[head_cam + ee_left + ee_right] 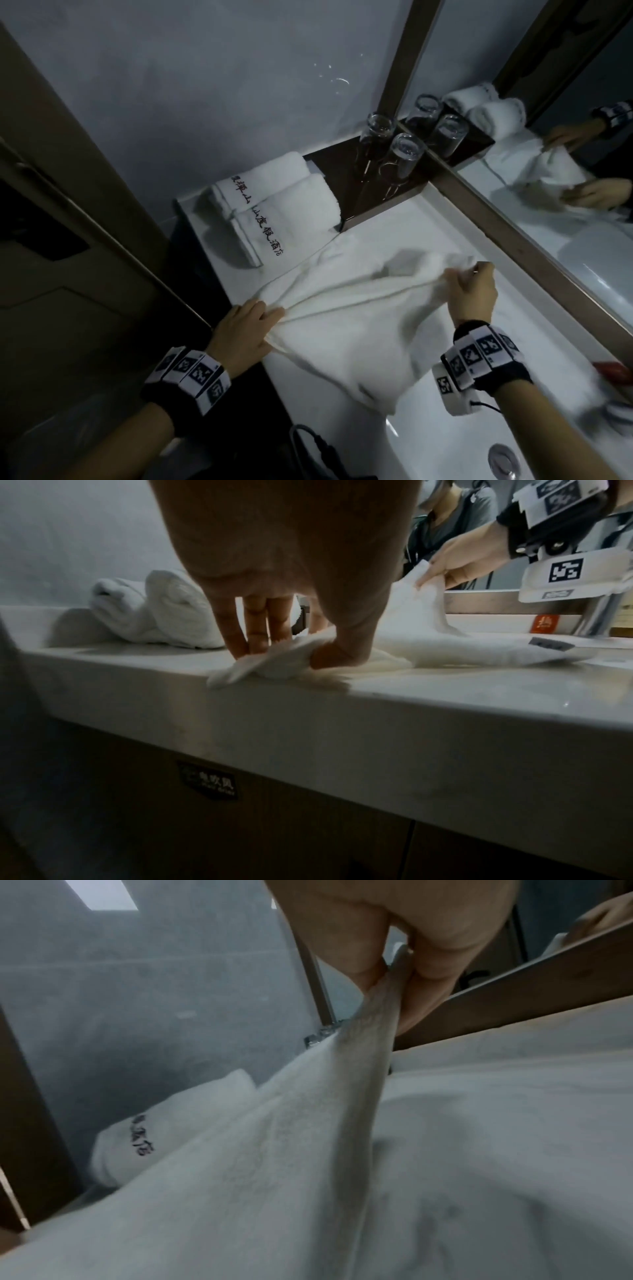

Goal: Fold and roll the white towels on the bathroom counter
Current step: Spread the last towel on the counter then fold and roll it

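A loose white towel [346, 325] lies spread over the white counter [394, 233], one end drooping over the sink rim. My left hand [270, 317] pinches its near corner [270, 658] at the counter's front edge, thumb against fingers. My right hand [469, 274] pinches the far corner [394, 982] and holds it lifted above the counter, near the mirror frame. Two rolled white towels [274, 205] with dark lettering lie at the counter's far left end; they also show in the left wrist view [154, 610] and the right wrist view [164, 1134].
Two upturned glasses [394, 150] stand on a dark tray [342, 192] by the mirror [565, 178]. The sink basin [479, 445] with its drain lies at the lower right. A red item [613, 371] sits near the tap. A dark door [68, 274] is at left.
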Tool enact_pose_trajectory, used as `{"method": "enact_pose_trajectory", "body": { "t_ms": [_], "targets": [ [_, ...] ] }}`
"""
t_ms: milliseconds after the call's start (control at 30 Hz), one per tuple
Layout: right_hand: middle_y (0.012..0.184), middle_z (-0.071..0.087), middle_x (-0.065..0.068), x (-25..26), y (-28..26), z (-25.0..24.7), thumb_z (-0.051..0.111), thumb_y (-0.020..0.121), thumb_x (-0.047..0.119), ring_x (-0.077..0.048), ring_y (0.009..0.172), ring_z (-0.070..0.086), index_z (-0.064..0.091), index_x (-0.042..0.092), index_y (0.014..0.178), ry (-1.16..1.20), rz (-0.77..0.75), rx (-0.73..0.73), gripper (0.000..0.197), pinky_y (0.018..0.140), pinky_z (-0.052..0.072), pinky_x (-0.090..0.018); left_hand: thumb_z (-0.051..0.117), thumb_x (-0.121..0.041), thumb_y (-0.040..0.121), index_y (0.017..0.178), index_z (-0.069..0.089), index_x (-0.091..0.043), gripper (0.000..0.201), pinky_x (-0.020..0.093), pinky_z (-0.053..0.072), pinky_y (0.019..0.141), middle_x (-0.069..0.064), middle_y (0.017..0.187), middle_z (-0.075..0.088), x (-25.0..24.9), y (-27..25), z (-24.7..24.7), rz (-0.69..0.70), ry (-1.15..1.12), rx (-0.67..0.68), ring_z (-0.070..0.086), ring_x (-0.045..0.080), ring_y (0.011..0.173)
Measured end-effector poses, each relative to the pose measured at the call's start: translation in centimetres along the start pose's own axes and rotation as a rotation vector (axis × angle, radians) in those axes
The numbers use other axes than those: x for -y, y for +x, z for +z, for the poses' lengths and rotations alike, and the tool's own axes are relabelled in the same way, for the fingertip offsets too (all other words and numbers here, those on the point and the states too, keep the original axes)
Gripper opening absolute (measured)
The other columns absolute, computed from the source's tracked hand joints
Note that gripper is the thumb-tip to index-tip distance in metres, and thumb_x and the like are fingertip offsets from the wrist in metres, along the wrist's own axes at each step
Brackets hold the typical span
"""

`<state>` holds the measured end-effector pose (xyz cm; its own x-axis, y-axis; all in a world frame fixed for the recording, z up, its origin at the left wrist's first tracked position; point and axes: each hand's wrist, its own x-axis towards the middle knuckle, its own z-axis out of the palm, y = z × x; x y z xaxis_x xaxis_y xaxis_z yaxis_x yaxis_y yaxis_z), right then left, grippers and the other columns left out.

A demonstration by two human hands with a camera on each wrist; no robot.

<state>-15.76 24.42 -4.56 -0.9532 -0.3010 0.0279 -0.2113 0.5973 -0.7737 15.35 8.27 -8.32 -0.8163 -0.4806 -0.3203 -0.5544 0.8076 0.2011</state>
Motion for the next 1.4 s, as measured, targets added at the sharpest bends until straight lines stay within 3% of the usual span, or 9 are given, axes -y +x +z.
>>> {"method": "enact_pose_trajectory", "body": {
  "t_ms": [200,367,467,567,667,733,867,1100,1400],
  "targets": [
    [0.129,0.034,-0.031,-0.2,-2.4,0.9,0.069,0.08,0.007,-0.039,0.112,0.042,0.033,-0.006,0.132,-0.151,-0.11,0.106,0.065,0.097,0.03,-0.03,0.042,-0.03,0.088,0.134,0.039,-0.024,0.046,0.03,0.037,0.095,0.003,0.114,0.05,0.1,-0.9,0.8,-0.016,-0.118,-0.056,0.044,0.018,0.114],
    [0.126,0.047,-0.014,-0.1,-9.2,3.1,0.071,0.079,0.032,-0.031,0.114,0.05,0.053,0.01,0.124,-0.319,-0.468,0.387,0.053,0.099,0.037,-0.04,0.013,-0.052,0.075,0.114,0.057,-0.008,0.073,0.033,0.045,0.089,0.014,0.103,0.06,-1.4,-1.3,-0.1,0.069,-0.279,-0.053,0.055,0.025,0.103],
    [0.142,0.036,0.0,-0.3,-10.0,3.9,0.061,0.083,0.046,-0.018,0.128,0.04,0.046,0.026,0.132,-0.35,-0.357,0.452,0.055,0.106,0.024,-0.041,0.041,-0.062,0.082,0.078,0.054,-0.019,0.045,0.028,0.042,0.071,0.005,0.085,0.062,-2.1,-0.9,-0.6,0.032,-0.28,0.118,0.059,0.024,0.089],
    [0.143,0.027,-0.004,-0.3,-9.0,4.2,0.063,0.083,0.041,-0.025,0.126,0.04,0.04,0.025,0.134,-0.259,-0.212,0.448,0.059,0.106,0.027,-0.044,0.042,-0.07,0.078,0.057,0.046,-0.013,0.06,0.024,0.035,0.064,0.001,0.062,0.054,-2.6,0.4,-2.4,0.005,-0.214,0.201,0.059,0.02,0.073],
    [0.147,0.019,-0.008,-0.7,-8.0,4.4,0.064,0.082,0.039,-0.031,0.13,0.035,0.026,0.025,0.14,-0.262,-0.083,0.369,0.071,0.11,0.026,-0.05,0.045,-0.045,0.09,0.071,0.059,-0.01,0.042,0.027,0.042,0.068,0.009,0.081,0.065,-2.8,3.3,-4.1,0.067,-0.197,0.017,0.062,0.024,0.084],
    [0.152,0.017,-0.006,-1.4,-7.3,4.5,0.06,0.084,0.042,-0.027,0.137,0.027,0.015,0.023,0.145,-0.278,-0.056,0.366,0.079,0.113,0.017,-0.049,0.044,-0.021,0.092,0.104,0.063,-0.014,0.023,0.034,0.044,0.089,0.008,0.114,0.061,-3.4,5.9,-4.7,0.156,-0.272,-0.059,0.056,0.024,0.107],
    [0.157,0.007,-0.001,-3.0,-5.9,4.3,0.063,0.08,0.048,-0.017,0.145,0.01,0.002,0.015,0.148,-0.41,-0.092,0.47,0.097,0.117,-0.001,-0.042,0.036,-0.015,0.096,0.145,0.019,-0.013,0.052,0.027,0.008,0.118,0.003,0.156,0.014,-5.2,10.4,-4.0,0.38,-0.072,0.033,0.011,0.014,0.144],
    [0.157,-0.013,0.005,-4.2,-2.8,1.8,0.066,0.079,0.044,-0.009,0.144,-0.008,-0.01,0.021,0.147,-0.51,-0.159,0.73,0.105,0.117,-0.01,-0.035,0.029,-0.049,0.095,0.145,-0.009,-0.026,0.067,0.034,-0.002,0.119,-0.002,0.157,-0.014,-4.5,12.9,-1.3,0.309,0.185,0.104,-0.007,0.013,0.145],
    [0.157,-0.01,0.003,-3.3,-0.6,-0.3,0.066,0.082,0.028,-0.017,0.145,-0.009,-0.009,0.021,0.147,-0.65,-0.172,0.806,0.1,0.117,-0.008,-0.036,0.034,-0.048,0.093,0.146,-0.004,-0.027,0.069,0.036,0.0,0.118,-0.004,0.158,-0.003,-2.9,12.8,-0.8,0.047,0.14,-0.036,0.001,0.014,0.145]
  ]
}}
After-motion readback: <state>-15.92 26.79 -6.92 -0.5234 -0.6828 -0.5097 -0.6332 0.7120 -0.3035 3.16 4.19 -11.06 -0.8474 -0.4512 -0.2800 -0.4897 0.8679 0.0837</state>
